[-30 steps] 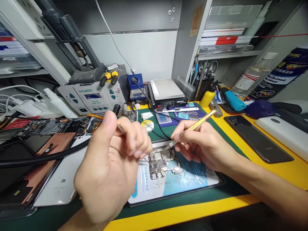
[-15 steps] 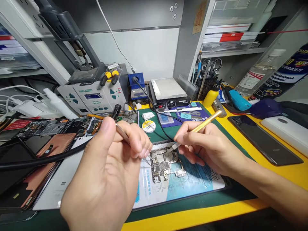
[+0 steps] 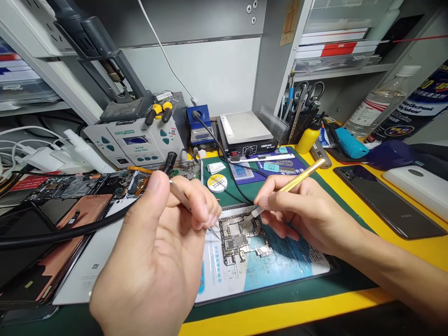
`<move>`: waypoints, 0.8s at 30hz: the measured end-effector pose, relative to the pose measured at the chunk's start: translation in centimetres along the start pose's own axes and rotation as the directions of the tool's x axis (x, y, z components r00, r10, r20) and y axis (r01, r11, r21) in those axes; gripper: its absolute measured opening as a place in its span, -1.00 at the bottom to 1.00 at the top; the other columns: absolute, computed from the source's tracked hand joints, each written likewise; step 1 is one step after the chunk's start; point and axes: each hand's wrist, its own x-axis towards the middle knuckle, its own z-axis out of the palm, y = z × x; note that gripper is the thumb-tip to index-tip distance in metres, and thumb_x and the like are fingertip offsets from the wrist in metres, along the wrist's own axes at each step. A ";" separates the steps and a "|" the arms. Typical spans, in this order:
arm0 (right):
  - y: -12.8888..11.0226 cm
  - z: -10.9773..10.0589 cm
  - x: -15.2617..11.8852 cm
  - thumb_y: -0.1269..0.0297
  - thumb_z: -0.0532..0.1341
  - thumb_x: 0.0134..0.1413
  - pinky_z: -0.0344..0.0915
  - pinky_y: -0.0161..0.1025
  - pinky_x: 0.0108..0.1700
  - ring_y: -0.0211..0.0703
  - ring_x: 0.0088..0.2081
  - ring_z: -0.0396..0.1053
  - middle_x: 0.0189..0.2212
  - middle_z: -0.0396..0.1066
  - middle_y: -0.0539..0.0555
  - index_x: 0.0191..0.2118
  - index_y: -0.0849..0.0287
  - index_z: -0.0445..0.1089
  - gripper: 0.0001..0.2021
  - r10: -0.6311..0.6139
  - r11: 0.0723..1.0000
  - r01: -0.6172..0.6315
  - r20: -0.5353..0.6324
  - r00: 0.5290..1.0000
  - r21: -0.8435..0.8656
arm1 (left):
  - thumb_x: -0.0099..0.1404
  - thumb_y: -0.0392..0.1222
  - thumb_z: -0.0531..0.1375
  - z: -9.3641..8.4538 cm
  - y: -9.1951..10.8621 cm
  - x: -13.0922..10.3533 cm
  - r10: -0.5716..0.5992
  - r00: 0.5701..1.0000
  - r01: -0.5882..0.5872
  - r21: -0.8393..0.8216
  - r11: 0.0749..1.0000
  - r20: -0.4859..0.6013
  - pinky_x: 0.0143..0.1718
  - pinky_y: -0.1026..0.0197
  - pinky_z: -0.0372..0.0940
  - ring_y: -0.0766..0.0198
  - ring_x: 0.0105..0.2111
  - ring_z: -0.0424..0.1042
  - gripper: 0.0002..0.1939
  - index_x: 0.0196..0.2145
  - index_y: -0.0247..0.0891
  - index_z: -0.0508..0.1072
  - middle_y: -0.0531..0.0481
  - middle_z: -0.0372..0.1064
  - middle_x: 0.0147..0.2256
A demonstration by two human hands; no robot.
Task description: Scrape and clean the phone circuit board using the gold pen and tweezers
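My left hand [image 3: 150,252] is closed round slim metal tweezers [image 3: 180,195]; their fine tips show beside the left edge of a phone circuit board [image 3: 236,241]. My right hand [image 3: 297,205] pinches a slender gold-handled tool [image 3: 303,175] like a pen. Its pale, narrow end reaches the upper part of the board; whether it is a brush or a blade I cannot tell. The board lies flat on a blue and white printed sheet [image 3: 287,266].
A black cable [image 3: 87,229] crosses behind my left hand. Phone parts and a white Xiaomi panel [image 3: 84,270] lie left. Behind stand a hot-air station [image 3: 140,140] and a heating plate [image 3: 245,128]. A dark phone [image 3: 385,200] and yellow bottle [image 3: 311,137] are right.
The view has shifted very slightly. Both hands keep their grip and nearly the same place; the tweezer tips now show more plainly beside the board's left edge.
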 end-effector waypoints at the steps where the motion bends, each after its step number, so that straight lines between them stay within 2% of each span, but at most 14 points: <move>1: 0.0 0.0 0.0 0.37 0.35 0.03 0.08 -0.51 -0.72 -0.39 -0.69 0.30 -0.63 0.45 -0.03 -0.48 0.20 0.47 -0.88 -0.001 1.000 0.001 -0.001 1.000 0.002 | 0.56 0.08 -0.07 0.0 0.0 0.0 0.000 1.000 0.000 0.000 1.000 -0.004 -0.29 0.15 0.31 0.24 -0.41 0.25 -0.37 -0.59 -0.22 0.40 -0.02 0.18 -0.52; 9: 0.0 0.1 0.1 0.36 0.35 0.02 0.08 -0.51 -0.72 -0.38 -0.69 0.30 -0.63 0.46 -0.03 -0.49 0.20 0.47 -0.88 -0.011 1.000 0.011 -0.015 1.000 -0.003 | 0.57 0.08 -0.08 -0.3 -0.4 -0.1 0.007 1.000 -0.008 0.011 1.000 0.021 -0.23 0.12 0.31 0.24 -0.38 0.27 -0.38 -0.56 -0.22 0.42 -0.02 0.23 -0.48; 13: -0.1 0.1 0.0 0.37 0.34 0.02 0.08 -0.49 -0.72 -0.37 -0.69 0.29 -0.63 0.45 -0.02 -0.50 0.20 0.47 -0.88 -0.017 1.000 0.017 -0.019 1.000 -0.025 | 0.58 0.07 -0.09 0.0 -0.3 0.0 0.062 0.998 -0.062 0.033 0.998 -0.006 -0.19 0.11 0.31 0.22 -0.36 0.29 -0.37 -0.57 -0.22 0.43 -0.02 0.23 -0.49; 16: -0.1 0.1 0.1 0.36 0.35 0.04 0.08 -0.48 -0.71 -0.37 -0.69 0.29 -0.63 0.46 -0.01 -0.49 0.20 0.48 -0.87 -0.018 0.999 0.017 -0.021 1.000 -0.031 | 0.56 0.03 -0.03 0.4 -0.3 0.4 0.057 0.998 -0.057 0.026 0.998 -0.031 -0.16 0.10 0.31 0.22 -0.35 0.28 -0.42 -0.58 -0.21 0.40 -0.01 0.21 -0.49; 24: 0.3 -0.1 0.1 0.39 0.34 0.05 0.10 -0.49 -0.71 -0.36 -0.68 0.31 -0.64 0.45 -0.03 -0.47 0.19 0.48 -0.89 -0.019 1.000 0.019 -0.011 1.000 -0.017 | 0.56 0.03 -0.04 0.7 -0.3 0.8 0.042 0.999 -0.042 0.005 0.999 -0.018 -0.22 0.11 0.30 0.22 -0.37 0.21 -0.44 -0.58 -0.21 0.34 -0.01 0.18 -0.48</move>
